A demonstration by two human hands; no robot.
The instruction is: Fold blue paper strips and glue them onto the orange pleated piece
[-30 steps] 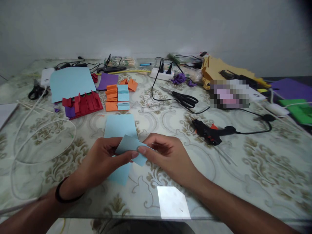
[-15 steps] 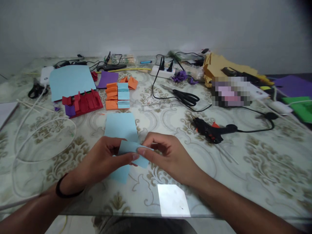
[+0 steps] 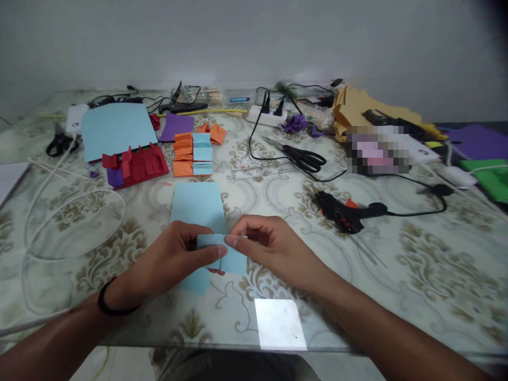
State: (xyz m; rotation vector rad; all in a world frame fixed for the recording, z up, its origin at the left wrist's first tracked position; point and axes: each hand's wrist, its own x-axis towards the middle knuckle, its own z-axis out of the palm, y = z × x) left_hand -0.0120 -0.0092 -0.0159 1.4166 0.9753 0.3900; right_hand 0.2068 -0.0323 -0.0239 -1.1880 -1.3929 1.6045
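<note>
A small folded light-blue paper (image 3: 235,260) is held between both hands above the table. My left hand (image 3: 178,256) pinches its left part, thumb on top and fingers behind. My right hand (image 3: 265,243) grips the upper right edge between thumb and fingers. Beneath them lies a larger light-blue sheet (image 3: 198,203), partly covered by my left hand. Behind it sit folded orange strips (image 3: 183,153) beside folded light-blue strips (image 3: 202,153), with a red folded paper piece (image 3: 145,165) to their left.
Black-handled scissors (image 3: 304,157) lie at centre right, near a black glue gun (image 3: 341,211) with its cable. A power strip (image 3: 265,116) stands at the back. A big light-blue sheet (image 3: 119,129) and a white cable (image 3: 29,211) are on the left.
The small light-blue paper has turned to lie more level, and a fold line now shows across it. Both hands still hold it, with my right thumb slightly higher.
</note>
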